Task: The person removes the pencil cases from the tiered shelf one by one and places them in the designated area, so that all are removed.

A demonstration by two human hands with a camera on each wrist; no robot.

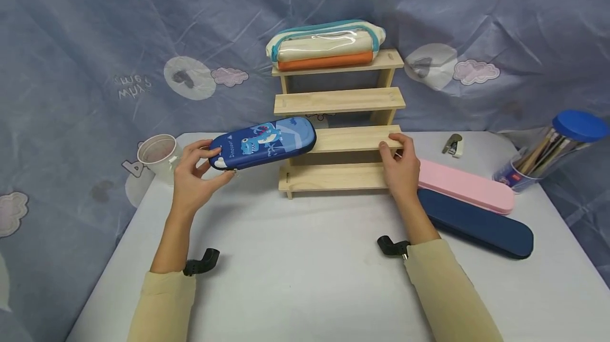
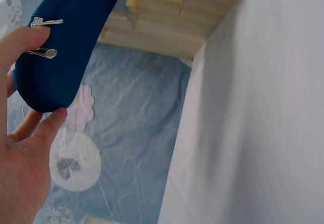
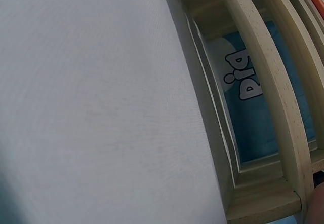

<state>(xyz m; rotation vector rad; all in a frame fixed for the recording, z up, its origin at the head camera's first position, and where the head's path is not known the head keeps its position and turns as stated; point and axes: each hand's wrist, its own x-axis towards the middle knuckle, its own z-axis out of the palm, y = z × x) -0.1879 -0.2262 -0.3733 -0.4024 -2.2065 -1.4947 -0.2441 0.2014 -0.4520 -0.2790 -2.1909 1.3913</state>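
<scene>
My left hand pinches the left end of a blue dinosaur pencil case, tilted with its right end higher. The case is up off the table, and its far end overlaps the left side of a tiered wooden shelf in the head view. Two zipper pulls show beside my thumb in the left wrist view. At the other side, my right hand grips the right end of the second tier from the bottom. Only a bit of that hand shows in the right wrist view.
A white and orange pouch lies on the top tier. Right of the shelf are a pink case, a navy case, a stapler and a blue-lidded pen jar. A white cup stands at left.
</scene>
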